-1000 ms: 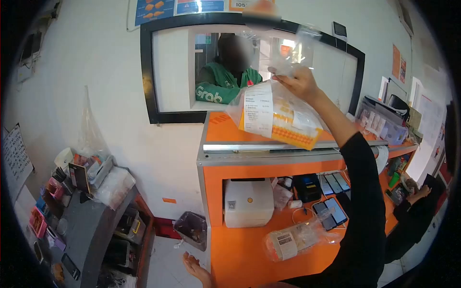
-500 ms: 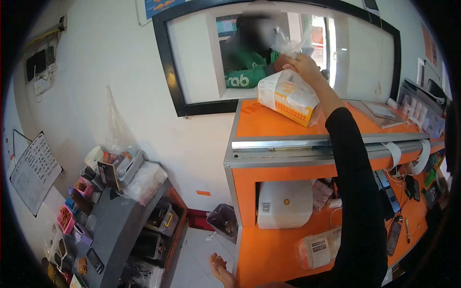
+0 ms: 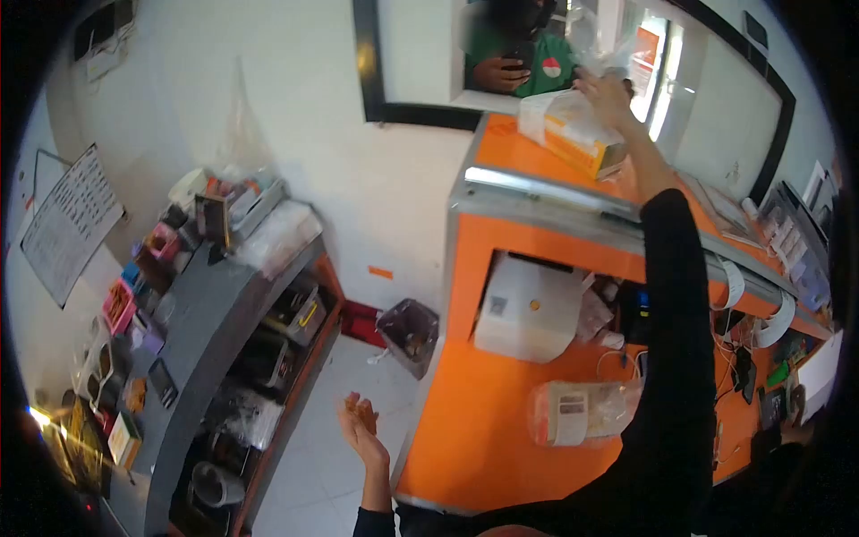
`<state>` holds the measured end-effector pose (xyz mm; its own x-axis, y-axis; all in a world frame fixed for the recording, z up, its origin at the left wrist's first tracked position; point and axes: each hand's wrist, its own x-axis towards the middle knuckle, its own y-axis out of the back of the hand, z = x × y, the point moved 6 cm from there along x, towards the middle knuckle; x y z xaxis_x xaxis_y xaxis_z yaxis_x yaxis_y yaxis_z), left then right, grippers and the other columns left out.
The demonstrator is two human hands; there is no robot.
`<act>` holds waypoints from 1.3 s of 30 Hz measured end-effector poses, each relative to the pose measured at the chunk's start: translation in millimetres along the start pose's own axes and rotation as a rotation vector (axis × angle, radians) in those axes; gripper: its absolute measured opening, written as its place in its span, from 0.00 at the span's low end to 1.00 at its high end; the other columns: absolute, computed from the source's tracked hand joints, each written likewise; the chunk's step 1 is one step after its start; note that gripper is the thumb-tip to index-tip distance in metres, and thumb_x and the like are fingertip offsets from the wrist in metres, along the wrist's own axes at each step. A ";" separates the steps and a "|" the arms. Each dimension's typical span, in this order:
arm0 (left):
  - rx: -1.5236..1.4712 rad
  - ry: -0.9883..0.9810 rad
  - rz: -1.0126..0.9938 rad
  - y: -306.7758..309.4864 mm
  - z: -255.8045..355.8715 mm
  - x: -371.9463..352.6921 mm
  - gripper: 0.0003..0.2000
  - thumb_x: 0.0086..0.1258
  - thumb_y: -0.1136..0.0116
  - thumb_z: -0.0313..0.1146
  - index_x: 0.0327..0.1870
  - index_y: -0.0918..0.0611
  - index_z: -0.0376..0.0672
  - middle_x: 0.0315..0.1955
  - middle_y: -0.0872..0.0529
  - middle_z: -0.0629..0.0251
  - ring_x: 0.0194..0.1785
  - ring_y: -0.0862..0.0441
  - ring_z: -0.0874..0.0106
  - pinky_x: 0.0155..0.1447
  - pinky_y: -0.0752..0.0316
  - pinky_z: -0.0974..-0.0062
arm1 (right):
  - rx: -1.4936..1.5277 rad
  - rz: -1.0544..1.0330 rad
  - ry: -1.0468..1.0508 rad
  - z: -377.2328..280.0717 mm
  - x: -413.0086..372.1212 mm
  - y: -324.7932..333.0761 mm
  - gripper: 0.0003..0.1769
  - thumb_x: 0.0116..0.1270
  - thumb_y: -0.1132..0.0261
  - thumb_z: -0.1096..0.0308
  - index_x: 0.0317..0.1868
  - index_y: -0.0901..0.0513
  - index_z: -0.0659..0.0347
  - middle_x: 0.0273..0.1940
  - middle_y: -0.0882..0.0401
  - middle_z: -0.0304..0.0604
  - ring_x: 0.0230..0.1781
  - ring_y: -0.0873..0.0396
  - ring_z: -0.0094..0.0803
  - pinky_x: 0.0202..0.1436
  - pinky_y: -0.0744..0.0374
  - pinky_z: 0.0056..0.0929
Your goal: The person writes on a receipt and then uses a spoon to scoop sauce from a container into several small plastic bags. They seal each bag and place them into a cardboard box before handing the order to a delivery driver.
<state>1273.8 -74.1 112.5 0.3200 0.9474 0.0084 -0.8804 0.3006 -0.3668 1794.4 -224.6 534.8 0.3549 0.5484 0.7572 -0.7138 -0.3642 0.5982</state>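
My right hand (image 3: pixel 608 97) reaches across the orange counter (image 3: pixel 490 161) to the window opening. Its fingers are closed at the gathered neck of a clear plastic bag (image 3: pixel 586 40). Inside the bag is a white, orange and yellow box (image 3: pixel 573 134), resting tilted on the counter top. Down at the lower middle, my left hand (image 3: pixel 360 430) hangs beside the counter, palm up, its fingers loosely bent and apart, with nothing visible in it.
Behind the window stands a person in green, a hand (image 3: pixel 501 75) around a dark phone. A white machine (image 3: pixel 528 309) and a plastic-wrapped pack (image 3: pixel 573 412) occupy the lower counter. At left is a grey shelf (image 3: pixel 201 327) with a phone; a bin (image 3: pixel 407 336) stands on the floor.
The view has tilted downward. The person's arm beyond the window has drawn back from the bag, and a phone now shows. My left hand has risen further into view.
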 end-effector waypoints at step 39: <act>0.574 -0.329 0.995 645.8 188.6 370.4 0.14 0.62 0.48 0.26 0.49 0.28 0.34 0.42 0.23 0.60 0.46 0.26 0.70 0.50 0.32 0.76 | 1.342 -0.385 0.538 -1293.5 -181.8 71.7 0.27 0.49 0.37 0.71 0.52 0.31 0.57 0.56 0.38 0.47 0.56 0.38 0.42 0.55 0.37 0.44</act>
<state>757.7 491.6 54.2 -0.6226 0.7497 0.2245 -0.7455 -0.6554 0.1214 897.7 623.3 100.9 -0.0848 0.8644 0.4956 0.5465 -0.3755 0.7485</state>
